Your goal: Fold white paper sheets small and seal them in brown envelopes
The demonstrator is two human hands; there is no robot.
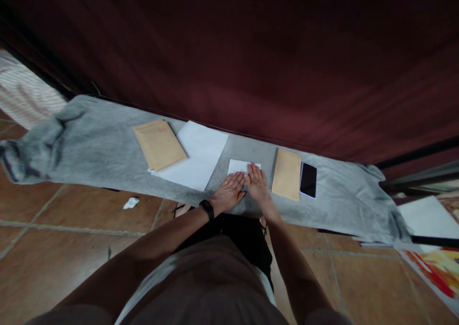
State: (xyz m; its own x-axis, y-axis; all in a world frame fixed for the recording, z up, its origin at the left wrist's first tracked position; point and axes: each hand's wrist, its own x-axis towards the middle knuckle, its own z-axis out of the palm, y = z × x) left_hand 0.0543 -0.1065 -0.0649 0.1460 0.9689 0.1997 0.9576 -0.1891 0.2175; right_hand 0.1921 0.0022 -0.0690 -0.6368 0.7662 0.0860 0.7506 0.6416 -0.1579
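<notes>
A small white piece of paper [237, 165], which looks folded, lies on the grey cloth in front of me. My left hand [229, 190] presses flat on its near left part, fingers stretched out. Beside it, my right hand [256, 181] lies flat on the paper's right part, fingers extended too. The paper's near edge is hidden under both hands. To the right of my right hand lies a brown envelope [287, 174]. Left of my hands are large white sheets of paper [202, 155], partly covered by a stack of brown envelopes [159, 144].
A grey cloth [96, 148] covers the long narrow surface. A phone [308, 180] with a dark screen lies right of the single envelope. Behind hangs a dark red curtain [251, 76]. On the tiled floor [71, 253] is a crumpled white tissue [131, 203].
</notes>
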